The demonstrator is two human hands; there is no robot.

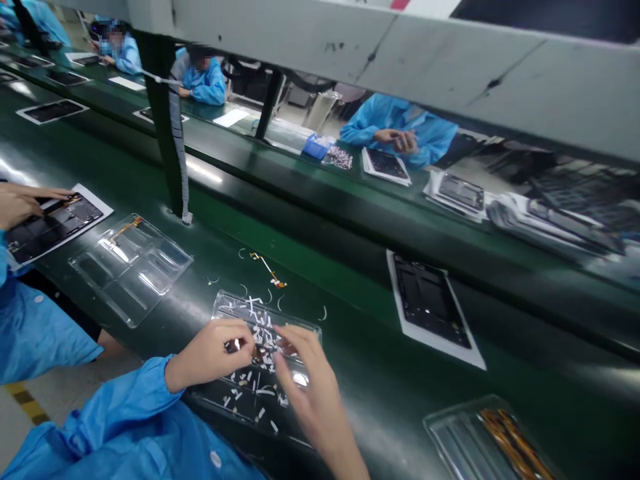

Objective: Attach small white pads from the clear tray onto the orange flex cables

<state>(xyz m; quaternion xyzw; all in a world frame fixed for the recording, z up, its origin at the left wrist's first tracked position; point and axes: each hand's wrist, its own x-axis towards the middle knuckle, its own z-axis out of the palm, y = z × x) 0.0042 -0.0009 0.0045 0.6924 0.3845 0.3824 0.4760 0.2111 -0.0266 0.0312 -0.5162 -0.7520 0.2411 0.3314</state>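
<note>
Over a clear plastic tray [217,308] strewn with white paper scraps, both my hands work close together. My left hand [217,350] is closed in a pinch. A small brownish piece that looks like the end of a flex cable [259,354] shows at its fingertips, mostly hidden. Opposite it, my right hand [315,383] has thumb and forefinger apart, with nothing visible between them. Beyond the tray, another flex cable [269,269], white with gold ends, lies on the green bench among curled white strips.
Left stands another clear tray [165,263] with an orange flex cable, beside a co-worker's hand [20,203] on a dark phone-like panel. A similar panel [430,303] lies right. Orange flex cables [515,443] fill a tray lower right. A metal beam [320,47] crosses above; co-workers sit opposite.
</note>
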